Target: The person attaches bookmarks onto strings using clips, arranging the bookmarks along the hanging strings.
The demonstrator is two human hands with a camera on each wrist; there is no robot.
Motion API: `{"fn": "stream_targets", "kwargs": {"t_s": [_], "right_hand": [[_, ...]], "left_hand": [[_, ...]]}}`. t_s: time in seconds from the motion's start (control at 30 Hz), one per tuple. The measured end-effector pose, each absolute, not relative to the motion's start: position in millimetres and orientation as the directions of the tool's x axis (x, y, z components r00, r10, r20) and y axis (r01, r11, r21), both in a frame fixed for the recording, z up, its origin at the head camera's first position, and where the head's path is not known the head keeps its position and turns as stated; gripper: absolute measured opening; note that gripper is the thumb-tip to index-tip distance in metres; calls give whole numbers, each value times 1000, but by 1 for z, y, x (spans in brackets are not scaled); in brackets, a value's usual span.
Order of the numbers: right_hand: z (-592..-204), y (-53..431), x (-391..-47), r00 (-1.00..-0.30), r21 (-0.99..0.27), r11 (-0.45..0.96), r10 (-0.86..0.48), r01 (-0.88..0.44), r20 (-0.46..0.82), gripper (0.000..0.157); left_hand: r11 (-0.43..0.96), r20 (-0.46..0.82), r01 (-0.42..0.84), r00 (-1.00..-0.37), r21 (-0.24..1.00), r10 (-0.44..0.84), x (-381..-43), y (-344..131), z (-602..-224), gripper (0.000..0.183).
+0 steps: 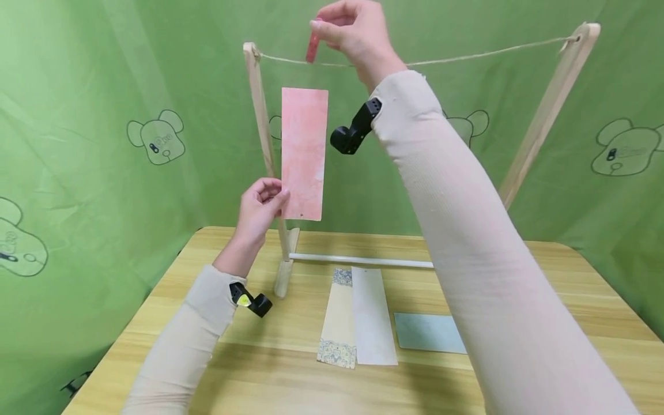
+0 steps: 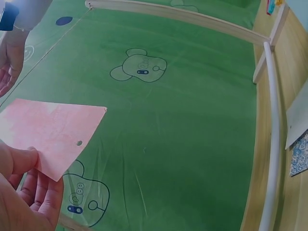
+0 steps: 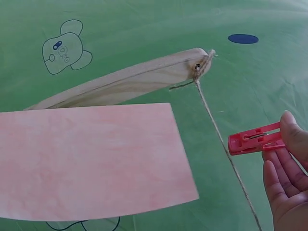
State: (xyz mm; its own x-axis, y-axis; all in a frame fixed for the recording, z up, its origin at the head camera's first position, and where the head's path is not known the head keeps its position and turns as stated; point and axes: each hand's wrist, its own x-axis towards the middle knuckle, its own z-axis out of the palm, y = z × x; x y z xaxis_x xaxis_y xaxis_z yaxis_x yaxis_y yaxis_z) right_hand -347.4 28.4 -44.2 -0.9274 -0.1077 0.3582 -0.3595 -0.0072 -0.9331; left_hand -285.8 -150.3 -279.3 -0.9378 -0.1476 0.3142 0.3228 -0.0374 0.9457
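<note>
My left hand (image 1: 259,210) pinches the lower left edge of a pink paper bookmark (image 1: 304,150), which stands upright just below the string (image 1: 467,58). A small punched hole shows near the bookmark's bottom edge. Up at the string, my right hand (image 1: 358,34) pinches a red clothespin (image 1: 312,46) by its handle ends, its nose pointing down. In the right wrist view the clothespin (image 3: 255,139) lies right at the string (image 3: 216,125); whether it clips the string I cannot tell. The bookmark's top edge is apart from the clothespin.
The string spans two wooden posts (image 1: 261,109) (image 1: 550,115), with a white rod (image 1: 363,261) low between them. On the wooden table (image 1: 270,357) lie a patterned cream bookmark (image 1: 339,317), a white one (image 1: 373,317) and a light blue one (image 1: 429,332). A green curtain (image 1: 104,86) hangs behind.
</note>
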Motion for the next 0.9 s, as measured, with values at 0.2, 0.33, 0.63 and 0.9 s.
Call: {"fn": "stream_targets", "kwargs": {"t_s": [0.2, 0.33, 0.63, 0.9], "right_hand": [[-47, 22, -346, -909, -913, 32, -117, -406, 400, 12], [-48, 24, -346, -907, -911, 47, -121, -410, 402, 11], [-50, 21, -349, -916, -915, 87, -122, -393, 382, 7], [-51, 23, -348, -911, -911, 88, -128, -403, 391, 7]], "left_hand": [[-48, 297, 308, -941, 950, -163, -288, -149, -274, 15], [-47, 295, 307, -941, 951, -163, -290, -148, -270, 15], [-85, 285, 303, -942, 949, -176, -295, -147, -269, 16], [-68, 297, 311, -940, 948, -169, -296, -145, -265, 15]]}}
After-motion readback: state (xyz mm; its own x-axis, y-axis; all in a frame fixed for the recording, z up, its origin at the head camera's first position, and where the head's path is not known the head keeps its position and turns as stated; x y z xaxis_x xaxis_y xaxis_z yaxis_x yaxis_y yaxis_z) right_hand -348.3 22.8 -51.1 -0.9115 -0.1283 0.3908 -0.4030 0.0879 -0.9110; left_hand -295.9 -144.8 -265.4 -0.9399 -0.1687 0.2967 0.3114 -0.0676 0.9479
